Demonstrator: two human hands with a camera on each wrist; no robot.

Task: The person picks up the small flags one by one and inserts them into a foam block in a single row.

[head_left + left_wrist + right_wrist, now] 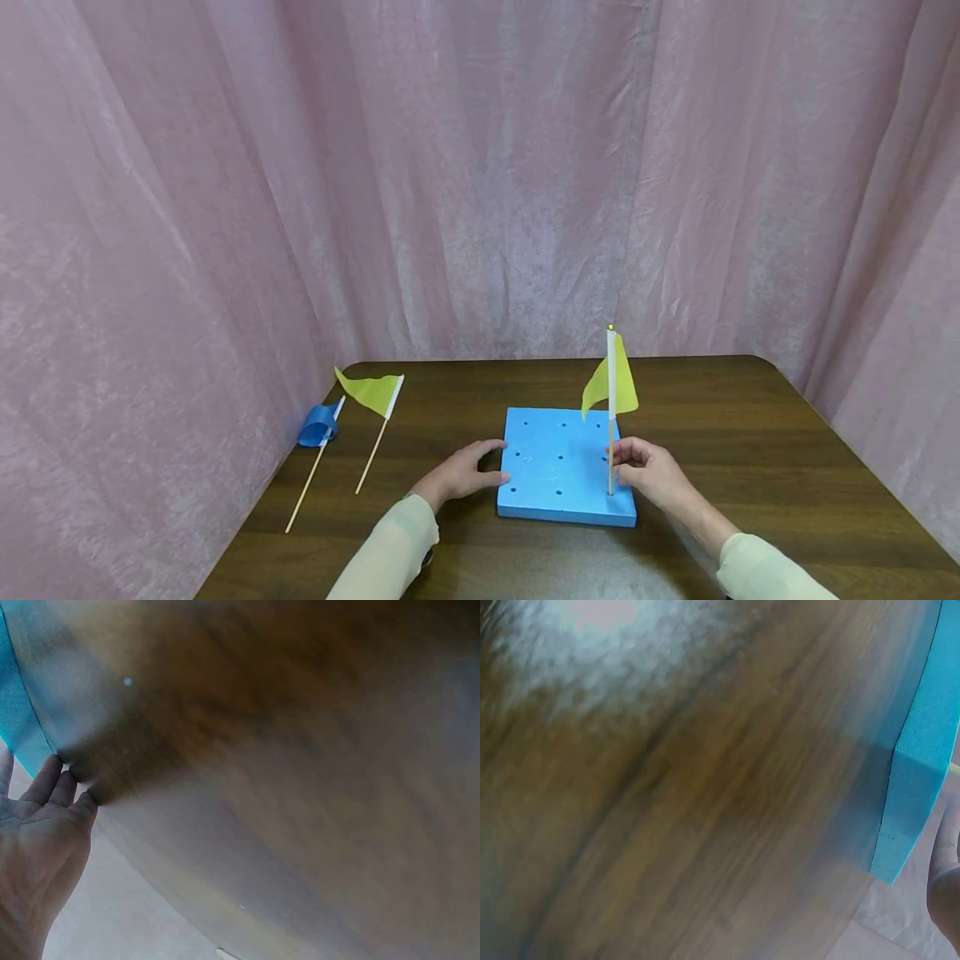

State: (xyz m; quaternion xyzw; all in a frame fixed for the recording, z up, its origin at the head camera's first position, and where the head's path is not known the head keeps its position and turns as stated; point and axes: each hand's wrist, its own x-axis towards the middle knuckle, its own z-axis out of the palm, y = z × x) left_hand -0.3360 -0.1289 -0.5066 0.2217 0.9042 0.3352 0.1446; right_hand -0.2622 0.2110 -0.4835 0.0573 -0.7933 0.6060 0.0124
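A light blue foam block (536, 475) with rows of small holes lies flat on the wooden table. In its near right hole stands a yellow flag (620, 383) on a wooden stick, upright, with a white sleeve and a gold tip. My right hand (654, 477) pinches the lower stick between thumb and fingertips, just above the block. On the other side, my left hand (461, 473) has its fingertips and thumb at the block's left edge, fingers spread. The left wrist view shows those fingers (45, 780) extended by the blue side.
To the left, a second yellow flag (372, 393) lies on the table (720, 417). Beside it is a blue flag (318, 425), its cloth curled, near the table's left edge. Pink curtains (480, 183) hang behind and at both sides.
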